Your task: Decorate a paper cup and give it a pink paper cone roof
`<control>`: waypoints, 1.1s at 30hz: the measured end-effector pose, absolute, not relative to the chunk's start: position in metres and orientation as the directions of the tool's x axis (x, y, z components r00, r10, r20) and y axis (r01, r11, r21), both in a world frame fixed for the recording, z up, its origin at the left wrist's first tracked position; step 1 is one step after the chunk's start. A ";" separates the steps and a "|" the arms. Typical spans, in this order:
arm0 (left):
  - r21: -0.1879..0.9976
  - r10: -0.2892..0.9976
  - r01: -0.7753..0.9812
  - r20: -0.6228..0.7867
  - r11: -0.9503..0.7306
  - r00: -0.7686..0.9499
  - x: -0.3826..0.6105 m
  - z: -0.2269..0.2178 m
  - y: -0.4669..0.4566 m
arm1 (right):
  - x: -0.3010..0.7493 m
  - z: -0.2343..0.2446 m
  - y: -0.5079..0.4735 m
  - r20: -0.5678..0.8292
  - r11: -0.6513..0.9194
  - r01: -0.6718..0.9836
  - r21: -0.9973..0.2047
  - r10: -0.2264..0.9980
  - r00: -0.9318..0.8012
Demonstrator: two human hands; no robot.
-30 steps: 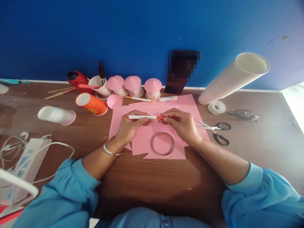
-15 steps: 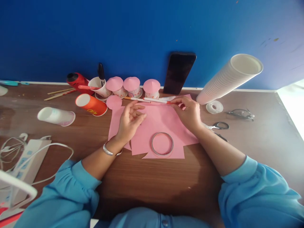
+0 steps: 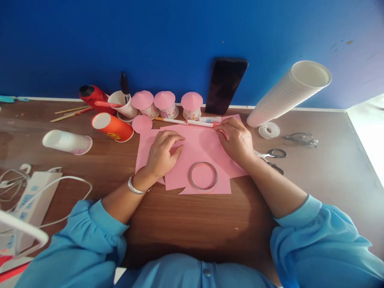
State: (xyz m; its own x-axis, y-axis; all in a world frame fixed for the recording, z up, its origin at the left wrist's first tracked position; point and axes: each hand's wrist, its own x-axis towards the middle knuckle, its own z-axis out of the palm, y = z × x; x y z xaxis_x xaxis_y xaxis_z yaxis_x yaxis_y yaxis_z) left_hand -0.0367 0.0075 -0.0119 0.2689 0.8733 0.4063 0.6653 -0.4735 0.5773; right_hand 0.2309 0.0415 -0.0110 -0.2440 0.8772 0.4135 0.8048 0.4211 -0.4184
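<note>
My left hand (image 3: pixel 163 154) rests on the pink paper sheets (image 3: pixel 198 146), fingers loosely bent and holding nothing. My right hand (image 3: pixel 235 140) lies on the paper's far right part, its fingertips just beside the orange end of a white marker (image 3: pixel 199 123) that lies along the paper's back edge. A metal ring (image 3: pixel 204 176) lies on the paper between my wrists, nearer to me. A cut pink circle (image 3: pixel 142 123) lies at the paper's far left corner.
Three small cups with pink paper caps (image 3: pixel 164 103) stand by the blue wall, beside a leaning phone (image 3: pixel 225 86). A stack of white cups (image 3: pixel 288 96), a tape roll (image 3: pixel 269 130), scissors (image 3: pixel 271 156) and glasses (image 3: pixel 300 139) are on the right. An orange cup (image 3: pixel 112 127), a white cup (image 3: pixel 67 142) and a power strip (image 3: pixel 30 196) are on the left.
Both hands held the marker over the paper. My right hand carried it to the paper's back edge and laid it down; my left hand let go and dropped onto the paper.
</note>
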 end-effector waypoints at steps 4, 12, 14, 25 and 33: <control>0.354 0.876 0.813 0.326 -0.463 0.357 -0.041 -0.012 0.007 | 0.236 0.002 0.032 0.294 0.416 0.862 -0.289 0.896 -0.334; 0.165 0.887 0.874 0.166 -0.457 0.432 -0.038 -0.008 0.002 | 0.280 0.017 -0.021 0.235 0.494 0.867 -0.059 0.851 -0.469; 0.153 0.886 0.877 0.172 -0.455 0.430 -0.041 -0.004 0.001 | 0.295 0.019 -0.038 0.262 0.421 0.907 -0.025 0.878 -0.400; 0.280 0.881 0.839 0.228 -0.466 0.413 -0.061 0.026 -0.039 | 0.342 0.011 -0.072 0.151 0.170 0.985 0.041 0.973 -0.174; 0.416 0.759 0.665 0.106 -0.621 0.642 -0.023 0.022 -0.060 | 0.335 0.022 -0.067 0.047 0.049 0.998 0.024 0.998 -0.050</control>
State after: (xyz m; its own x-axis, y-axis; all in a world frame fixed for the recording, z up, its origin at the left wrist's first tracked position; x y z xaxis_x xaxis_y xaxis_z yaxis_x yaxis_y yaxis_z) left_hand -0.0233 -0.0601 0.0217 0.6422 0.7592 0.1062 0.6648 -0.6205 0.4159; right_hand 0.3353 -0.0673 0.0217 -0.0504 0.9976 0.0466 0.9985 0.0493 0.0239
